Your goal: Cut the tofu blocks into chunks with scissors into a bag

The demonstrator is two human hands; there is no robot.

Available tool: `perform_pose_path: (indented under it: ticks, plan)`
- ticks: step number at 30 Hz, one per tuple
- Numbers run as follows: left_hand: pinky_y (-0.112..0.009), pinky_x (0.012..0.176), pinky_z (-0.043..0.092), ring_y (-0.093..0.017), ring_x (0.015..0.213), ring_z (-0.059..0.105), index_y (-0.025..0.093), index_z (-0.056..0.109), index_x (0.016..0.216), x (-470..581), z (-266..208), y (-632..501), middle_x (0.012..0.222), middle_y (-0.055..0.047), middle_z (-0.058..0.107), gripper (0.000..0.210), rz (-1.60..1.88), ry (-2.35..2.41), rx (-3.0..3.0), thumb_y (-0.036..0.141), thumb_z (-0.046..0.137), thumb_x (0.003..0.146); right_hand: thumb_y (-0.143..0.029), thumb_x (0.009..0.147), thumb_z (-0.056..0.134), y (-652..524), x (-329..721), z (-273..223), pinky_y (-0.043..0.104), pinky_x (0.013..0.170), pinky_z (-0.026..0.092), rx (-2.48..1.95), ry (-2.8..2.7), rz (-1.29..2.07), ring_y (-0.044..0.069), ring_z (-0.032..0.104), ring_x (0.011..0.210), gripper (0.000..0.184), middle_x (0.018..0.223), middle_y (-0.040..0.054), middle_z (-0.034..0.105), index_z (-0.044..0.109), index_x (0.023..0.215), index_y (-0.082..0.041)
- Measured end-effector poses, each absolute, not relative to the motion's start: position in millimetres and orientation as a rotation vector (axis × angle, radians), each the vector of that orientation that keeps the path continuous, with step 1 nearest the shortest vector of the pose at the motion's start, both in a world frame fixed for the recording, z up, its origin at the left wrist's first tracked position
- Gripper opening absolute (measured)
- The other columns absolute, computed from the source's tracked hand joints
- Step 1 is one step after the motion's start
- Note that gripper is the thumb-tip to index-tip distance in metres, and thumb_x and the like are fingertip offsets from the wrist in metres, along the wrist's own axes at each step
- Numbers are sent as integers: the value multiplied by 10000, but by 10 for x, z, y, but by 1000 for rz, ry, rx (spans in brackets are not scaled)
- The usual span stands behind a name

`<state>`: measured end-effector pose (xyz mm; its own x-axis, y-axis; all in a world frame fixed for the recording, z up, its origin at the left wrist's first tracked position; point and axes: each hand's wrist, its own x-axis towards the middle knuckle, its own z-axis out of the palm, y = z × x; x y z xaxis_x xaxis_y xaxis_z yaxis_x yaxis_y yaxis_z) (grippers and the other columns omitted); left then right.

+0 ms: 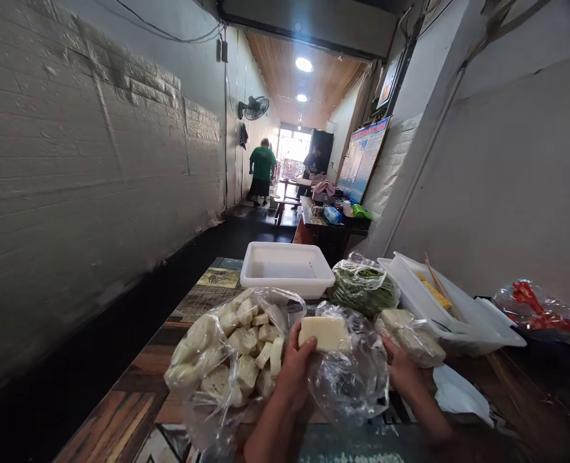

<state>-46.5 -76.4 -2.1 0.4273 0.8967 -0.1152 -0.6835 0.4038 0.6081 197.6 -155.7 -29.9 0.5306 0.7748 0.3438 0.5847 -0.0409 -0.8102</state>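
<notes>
In my left hand (292, 370) is a pale, smooth tofu block (323, 334), with my thumb along its near left side. A crumpled clear plastic bag (349, 386) lies between my hands, partly under the block. My right hand (403, 370) pinches this bag at its right edge; some fingertips are hidden. Just behind that hand sits a bag of wrapped tofu blocks (417, 337), which it seems to touch. To the left of my left hand stands a big clear bag of spongy tofu chunks (246, 347).
A white plastic tub (287, 283) stands at the table's far edge, beside a bag of green leaves (364, 286). White trays (468, 328) with yellow food and sticks lie right, near a red-printed packet (530, 308). Two people are farther back, one in a green shirt (263, 164).
</notes>
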Motion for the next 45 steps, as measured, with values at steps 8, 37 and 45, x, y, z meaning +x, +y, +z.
perform_pose_path:
  ticks: [8, 37, 45]
  plan:
    - [-307, 794, 539, -228, 909, 687, 232, 478, 1320, -475, -18, -767, 1061, -74, 695, 765, 1042, 437, 511, 280, 808, 631, -293, 741, 543, -1797, 2008, -179, 400, 879, 507, -2037, -1685, 242, 341, 681, 1047, 423, 1125, 100, 744, 739, 1115, -279]
    - [-351, 980, 470, -265, 1149, 586, 224, 500, 1325, -374, -61, -782, 1274, -113, 606, 848, 1060, 378, 950, 224, 861, 557, -226, 706, 727, -1300, 1128, 153, 495, 1125, 353, -1578, -1655, 131, 308, 477, 1280, 716, 1360, 117, 522, 498, 1384, -225]
    - [-300, 776, 481, -205, 848, 625, 157, 650, 1139, -367, -180, -737, 967, -80, 673, 550, 976, 546, 1250, 237, 787, 613, -328, 726, 796, -1396, 1097, 125, 350, 927, 507, -1080, -959, 876, 253, 614, 1128, 610, 1257, 64, 651, 565, 1283, -242]
